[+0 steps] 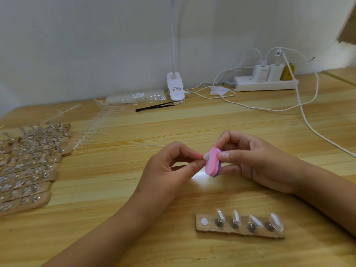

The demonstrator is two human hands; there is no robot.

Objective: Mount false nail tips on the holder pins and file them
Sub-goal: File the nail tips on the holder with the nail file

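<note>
My left hand [169, 166] pinches a small clear nail tip [206, 156] between thumb and forefinger. The tip touches the pink face of a small pink-and-purple buffer block [212, 162], which my right hand [256, 160] grips by its edges. Both hands are above the middle of the table. Nearer to me lies a wooden holder strip [238, 231] with several pins that carry clear nail tips [275, 221]. A white round pad [204, 221] sits at its left end with nothing on it.
Many wooden holder strips with pins [28, 170] are stacked at the left. Rows of loose tips [94, 128] and a bagged tip box [138, 97] lie behind. Black tweezers [154, 106], a white clip lamp [175, 87], a power strip [265, 84] and cables [308, 120] are at the back.
</note>
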